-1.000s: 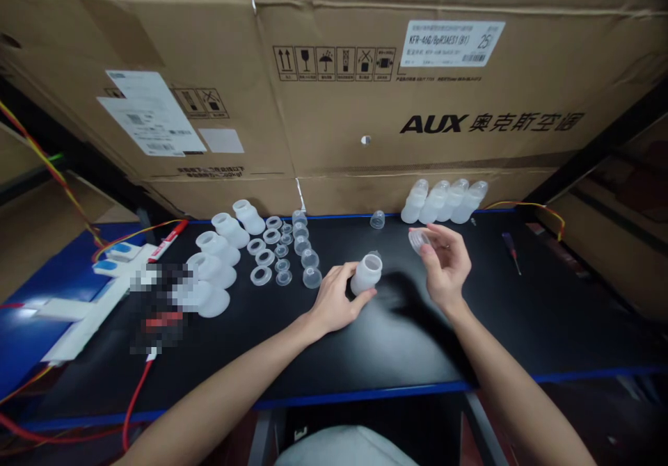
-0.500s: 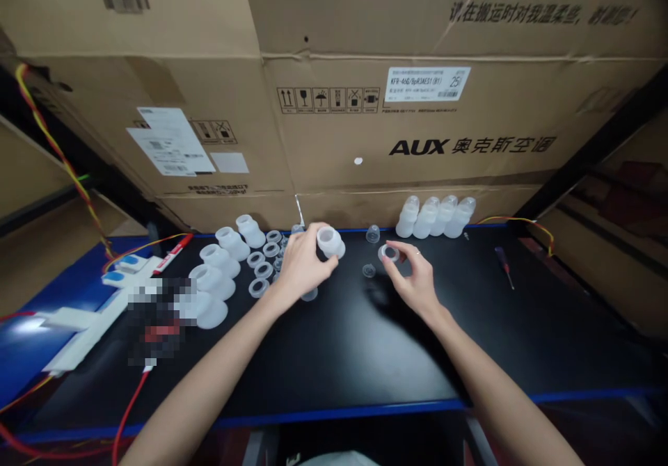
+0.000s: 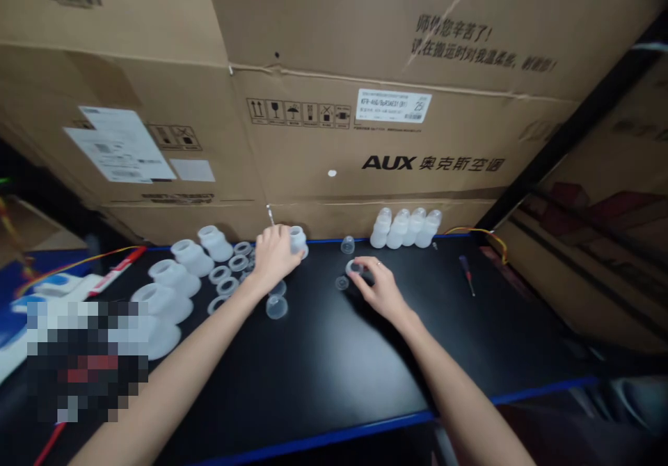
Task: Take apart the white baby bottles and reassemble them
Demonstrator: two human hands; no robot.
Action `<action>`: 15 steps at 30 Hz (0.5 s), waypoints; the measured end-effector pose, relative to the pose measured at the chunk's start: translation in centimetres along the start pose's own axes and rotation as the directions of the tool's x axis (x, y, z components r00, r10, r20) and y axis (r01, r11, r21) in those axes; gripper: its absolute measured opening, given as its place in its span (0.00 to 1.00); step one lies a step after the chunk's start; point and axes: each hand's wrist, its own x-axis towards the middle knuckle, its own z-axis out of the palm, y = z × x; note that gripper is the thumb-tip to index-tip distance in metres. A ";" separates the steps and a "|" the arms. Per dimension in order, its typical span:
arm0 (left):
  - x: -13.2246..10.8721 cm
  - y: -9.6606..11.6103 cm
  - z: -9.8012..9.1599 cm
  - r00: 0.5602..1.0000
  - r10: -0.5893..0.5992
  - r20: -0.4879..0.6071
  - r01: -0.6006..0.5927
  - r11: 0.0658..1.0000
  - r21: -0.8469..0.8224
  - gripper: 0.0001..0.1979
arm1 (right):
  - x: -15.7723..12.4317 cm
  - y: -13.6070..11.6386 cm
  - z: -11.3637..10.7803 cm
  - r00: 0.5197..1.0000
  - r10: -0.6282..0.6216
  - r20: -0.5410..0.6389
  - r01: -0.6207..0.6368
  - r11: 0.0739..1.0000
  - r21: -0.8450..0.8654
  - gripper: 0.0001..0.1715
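My left hand (image 3: 275, 254) is closed around a frosted white baby bottle (image 3: 298, 239), which is upright with its open neck up near the back of the table. Whether its base touches the table is hard to tell. My right hand (image 3: 382, 286) pinches a translucent bottle collar ring (image 3: 350, 267) between thumb and fingers, just above the tabletop. Close to the ring are a clear dome cap (image 3: 347, 245) and a small clear round piece (image 3: 342, 282), perhaps a nipple. More clear dome caps (image 3: 276, 307) lie beside my left wrist.
Open frosted bottles (image 3: 170, 278) form a row at the left, with several collar rings (image 3: 227, 286) beside them. Several capped bottles (image 3: 398, 229) stand at the back right. A screwdriver (image 3: 466, 273) lies farther right. A cardboard box (image 3: 313, 139) walls the back; a red-and-white marker (image 3: 117, 271) lies left.
The view has swung to the right. My left hand has lowered the bottle toward the back of the table, and it is now more upright. My right hand keeps its grip on the ring.
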 end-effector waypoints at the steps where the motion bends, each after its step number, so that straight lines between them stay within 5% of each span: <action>1: 0.0 0.0 0.1 0.999 -0.044 -0.019 0.044 0.999 0.023 0.31 | -0.1 0.2 0.0 1.000 0.007 0.018 -0.007 1.000 -0.017 0.12; 5: -0.8 1.0 -0.3 0.972 -0.104 -0.211 0.106 0.994 -0.001 0.46 | -0.5 1.3 -0.2 0.997 0.030 0.066 -0.020 0.991 -0.136 0.09; 8: -2.3 3.1 -0.7 0.950 0.096 -0.298 -0.117 0.992 -0.053 0.35 | -0.6 2.4 -0.5 0.994 0.048 0.096 -0.027 0.977 -0.214 0.09; 10: -3.6 4.9 -0.5 0.921 0.338 -0.192 -0.361 0.927 -0.100 0.21 | -0.4 2.9 -0.6 0.992 0.058 0.111 -0.029 0.968 -0.250 0.10; 15: -5.8 8.8 0.4 0.877 0.470 0.101 -0.455 0.880 -0.139 0.13 | -0.1 3.0 -0.7 0.980 0.118 0.161 -0.066 0.952 -0.299 0.09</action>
